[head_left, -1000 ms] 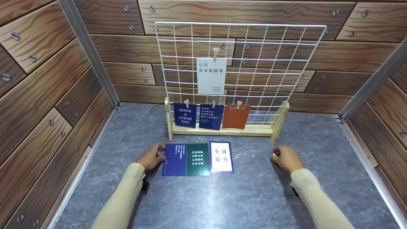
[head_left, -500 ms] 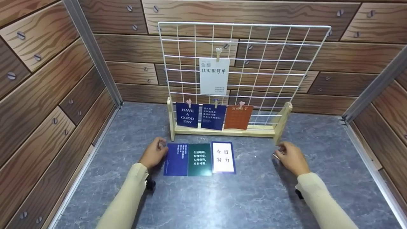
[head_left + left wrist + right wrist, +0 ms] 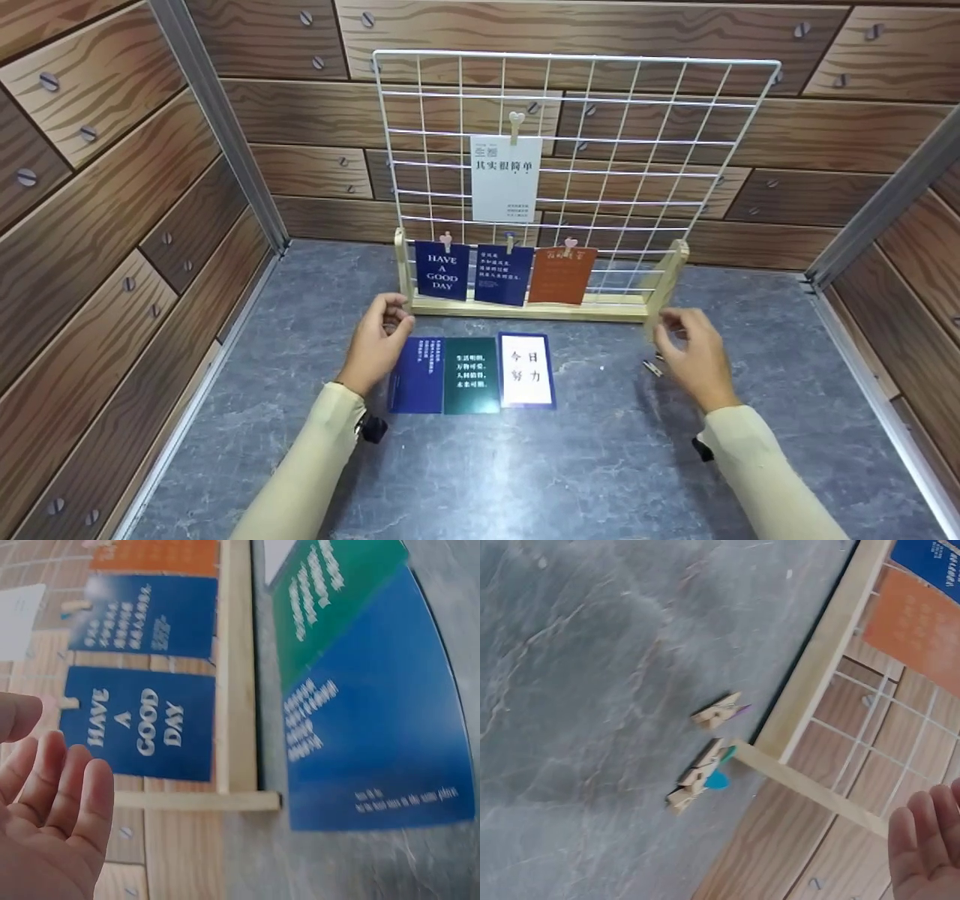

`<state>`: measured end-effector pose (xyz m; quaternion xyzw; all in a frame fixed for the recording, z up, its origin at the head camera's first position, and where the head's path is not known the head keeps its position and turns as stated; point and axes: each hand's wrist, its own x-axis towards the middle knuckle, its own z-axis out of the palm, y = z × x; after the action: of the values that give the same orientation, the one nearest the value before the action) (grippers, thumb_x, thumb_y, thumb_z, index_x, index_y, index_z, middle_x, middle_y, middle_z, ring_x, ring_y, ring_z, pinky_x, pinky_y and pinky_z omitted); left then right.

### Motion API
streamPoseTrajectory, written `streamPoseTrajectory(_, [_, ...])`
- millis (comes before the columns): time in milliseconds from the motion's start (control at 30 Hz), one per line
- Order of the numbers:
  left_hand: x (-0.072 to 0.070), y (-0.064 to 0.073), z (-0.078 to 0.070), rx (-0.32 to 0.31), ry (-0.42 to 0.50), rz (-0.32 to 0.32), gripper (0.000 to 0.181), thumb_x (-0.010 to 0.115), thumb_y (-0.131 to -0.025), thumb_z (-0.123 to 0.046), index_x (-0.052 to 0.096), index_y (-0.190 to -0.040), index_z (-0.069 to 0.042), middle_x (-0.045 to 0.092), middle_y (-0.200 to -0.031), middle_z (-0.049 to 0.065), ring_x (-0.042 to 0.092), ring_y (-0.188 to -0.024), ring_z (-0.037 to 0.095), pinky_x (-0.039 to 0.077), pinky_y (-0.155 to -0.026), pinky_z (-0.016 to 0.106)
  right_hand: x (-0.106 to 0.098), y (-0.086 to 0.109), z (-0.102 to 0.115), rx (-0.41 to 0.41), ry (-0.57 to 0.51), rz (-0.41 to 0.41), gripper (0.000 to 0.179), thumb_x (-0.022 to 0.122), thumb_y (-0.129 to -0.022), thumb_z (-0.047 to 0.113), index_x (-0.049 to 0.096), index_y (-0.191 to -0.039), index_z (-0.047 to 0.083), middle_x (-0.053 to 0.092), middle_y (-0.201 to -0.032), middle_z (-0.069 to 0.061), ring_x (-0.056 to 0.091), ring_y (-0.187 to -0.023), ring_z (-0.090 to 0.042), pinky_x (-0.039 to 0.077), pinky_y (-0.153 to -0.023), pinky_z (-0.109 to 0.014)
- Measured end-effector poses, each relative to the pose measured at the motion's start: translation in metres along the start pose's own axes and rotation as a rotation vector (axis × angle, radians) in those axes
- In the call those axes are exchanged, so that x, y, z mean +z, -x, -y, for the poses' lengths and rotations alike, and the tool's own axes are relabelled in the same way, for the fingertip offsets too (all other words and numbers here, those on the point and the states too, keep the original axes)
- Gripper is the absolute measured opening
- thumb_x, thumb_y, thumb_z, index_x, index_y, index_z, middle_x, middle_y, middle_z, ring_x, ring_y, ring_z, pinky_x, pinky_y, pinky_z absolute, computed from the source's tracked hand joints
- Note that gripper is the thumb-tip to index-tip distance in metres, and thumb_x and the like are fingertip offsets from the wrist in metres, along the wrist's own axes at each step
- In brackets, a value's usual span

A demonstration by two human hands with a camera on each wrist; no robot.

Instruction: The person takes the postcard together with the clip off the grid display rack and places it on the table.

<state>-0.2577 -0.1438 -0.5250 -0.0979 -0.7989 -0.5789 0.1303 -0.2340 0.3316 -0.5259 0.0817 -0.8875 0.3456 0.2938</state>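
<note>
Three cards lie side by side on the grey table: a blue card (image 3: 418,375), a green card (image 3: 471,375) and a white card with a blue border (image 3: 527,370). My left hand (image 3: 394,315) hovers above the blue card's far left corner, by the wooden base (image 3: 525,306) of the wire grid stand (image 3: 577,112). Its fingers (image 3: 64,780) are relaxed and hold nothing. My right hand (image 3: 671,322) hovers near the stand's right foot (image 3: 664,289), also empty. Two wooden clothespins (image 3: 716,711) (image 3: 697,776) lie on the table below it.
Clipped to the grid are a white card (image 3: 505,178), a "HAVE A GOOD DAY" card (image 3: 442,270), another blue card (image 3: 504,275) and an orange card (image 3: 562,275). Wood-patterned walls (image 3: 112,225) enclose the table on three sides.
Both hands have lifted off the table and moved forward toward the stand. The right hand has drawn away from the clothespins, which stay on the table.
</note>
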Motion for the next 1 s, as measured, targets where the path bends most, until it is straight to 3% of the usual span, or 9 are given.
streamPoseTrajectory(233, [0.007,0.002,-0.019,0.055,0.093,0.002,0.029,0.068,-0.098,-0.002,0.058,-0.125,0.004,0.064,-0.104,0.015,0.062,-0.094,0.024,0.052,-0.084,0.034,-0.004,0.000,0.016,-0.009,-0.066,-0.056,0.020,0.068,-0.092,-0.004,0.069,-0.111,-0.007,0.066,-0.104,-0.016,0.063,-0.091,-0.020,0.045,-0.084,-0.010])
streamPoseTrajectory(433, [0.014,0.002,-0.032,0.075,0.121,0.004,0.029,0.064,-0.098,0.004,0.056,-0.125,0.006,0.063,-0.109,0.021,0.063,-0.098,0.032,0.053,-0.085,0.033,-0.002,0.001,0.028,-0.094,-0.100,-0.096,0.020,0.071,-0.090,-0.006,0.070,-0.110,-0.006,0.067,-0.104,-0.015,0.060,-0.091,-0.007,0.050,-0.083,-0.016])
streamPoseTrajectory(600, [0.018,0.002,-0.035,0.109,0.149,0.002,0.028,0.064,-0.097,0.005,0.056,-0.124,0.007,0.063,-0.110,0.019,0.065,-0.100,0.032,0.055,-0.085,0.029,-0.001,0.001,0.035,-0.143,-0.123,-0.114,0.019,0.070,-0.090,-0.007,0.070,-0.108,-0.006,0.067,-0.102,-0.013,0.061,-0.091,-0.010,0.049,-0.083,-0.014])
streamPoseTrajectory(800, [0.020,0.001,-0.036,0.117,0.144,-0.002,0.026,0.066,-0.098,0.001,0.059,-0.122,0.002,0.064,-0.112,0.016,0.066,-0.103,0.028,0.056,-0.093,0.036,0.001,0.000,0.042,-0.159,-0.123,-0.112,0.020,0.070,-0.090,-0.007,0.070,-0.110,-0.005,0.067,-0.102,-0.012,0.059,-0.091,-0.009,0.047,-0.084,-0.014])
streamPoseTrajectory(1000, [0.023,0.000,-0.040,0.132,0.147,0.000,0.025,0.066,-0.098,0.001,0.058,-0.122,0.003,0.063,-0.113,0.023,0.066,-0.104,0.030,0.055,-0.097,0.043,0.004,-0.001,0.045,-0.177,-0.144,-0.120,0.021,0.070,-0.089,-0.010,0.069,-0.110,-0.006,0.067,-0.101,-0.013,0.059,-0.090,-0.007,0.046,-0.084,-0.010])
